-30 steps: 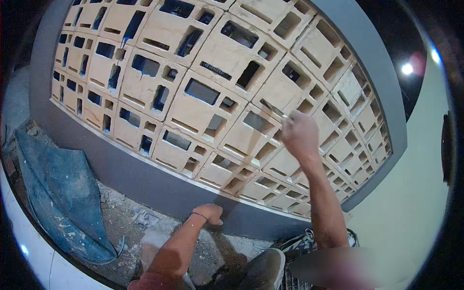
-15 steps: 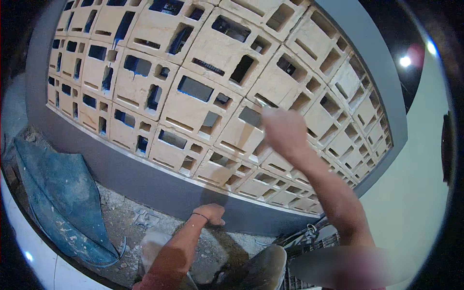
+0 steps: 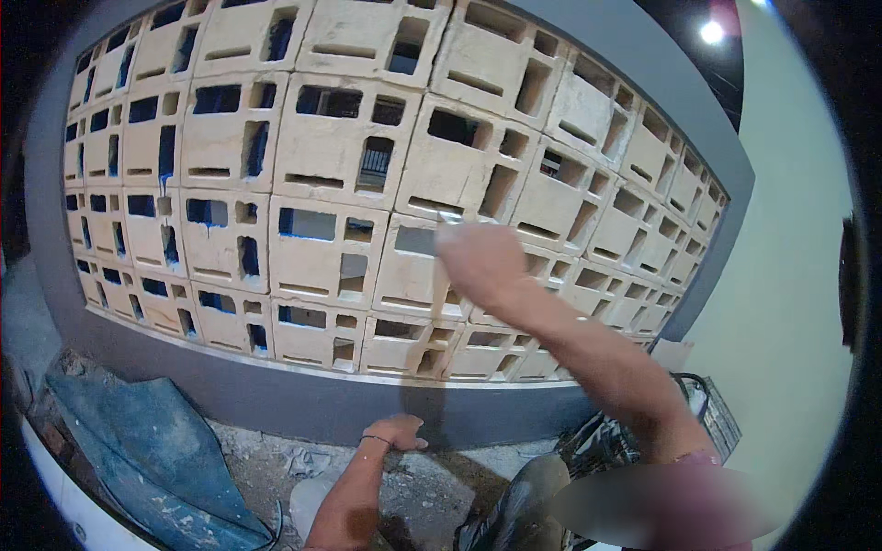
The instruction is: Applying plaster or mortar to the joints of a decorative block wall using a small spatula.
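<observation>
A wall of cream breeze blocks (image 3: 344, 147) with rectangular openings rises in front of me, set in a grey frame. My right hand (image 3: 482, 262) is raised to its middle and closed around a small tool (image 3: 450, 219); only a pale, pointed tip shows, by the seam under a narrow slot. The hand hides the rest of the tool, so its kind is unclear. Lower down, my left hand (image 3: 395, 432), with a dark band at the wrist, hangs by the grey base (image 3: 303, 376). Its fingers are loosely bent and apart, with nothing visible in them.
A crumpled blue-green sheet (image 3: 138, 459) lies at the lower left on rubble-strewn ground (image 3: 253, 450). Dark slatted grating and cables (image 3: 616, 441) are at the lower right, near a pale wall (image 3: 790, 275). Blue edging shows inside many block openings at the left.
My view has turned, so the blocks sit more level and the ground sheet shows further right. My right hand stays near the slot and seam, tool in hand; my left remains low.
</observation>
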The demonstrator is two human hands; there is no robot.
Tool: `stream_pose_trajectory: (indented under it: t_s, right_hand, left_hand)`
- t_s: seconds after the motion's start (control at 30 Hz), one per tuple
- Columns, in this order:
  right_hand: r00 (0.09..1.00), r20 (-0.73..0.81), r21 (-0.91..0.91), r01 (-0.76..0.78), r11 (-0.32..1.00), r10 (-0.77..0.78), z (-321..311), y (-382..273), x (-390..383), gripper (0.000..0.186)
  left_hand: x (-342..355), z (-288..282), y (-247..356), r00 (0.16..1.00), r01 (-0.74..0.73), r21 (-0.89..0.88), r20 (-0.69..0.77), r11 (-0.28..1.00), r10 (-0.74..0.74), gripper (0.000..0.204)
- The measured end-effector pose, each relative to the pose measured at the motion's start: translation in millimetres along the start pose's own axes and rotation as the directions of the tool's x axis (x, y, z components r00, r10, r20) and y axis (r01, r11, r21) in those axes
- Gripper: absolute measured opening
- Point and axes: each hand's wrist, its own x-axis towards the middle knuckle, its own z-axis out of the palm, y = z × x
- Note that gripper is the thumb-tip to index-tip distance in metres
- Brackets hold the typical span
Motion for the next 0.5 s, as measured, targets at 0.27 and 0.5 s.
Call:
stream_pose_trajectory:
  t_s: [0.27,0.5]
  right_hand:
    - [0.927,-0.298,0.159,-0.188,0.969,0.228,32,-35,-10,0.010]
    - [0.745,-0.316,0.597,-0.326,0.733,0.588,65,29,-132,0.017]
  left_hand:
    - [12,19,-9,1.000,0.014,-0.002,0.013,1.000,-0.014,0.072]
    - [9,16,-16,0.993,0.017,0.026,0.112,1.000,-0.019,0.079]
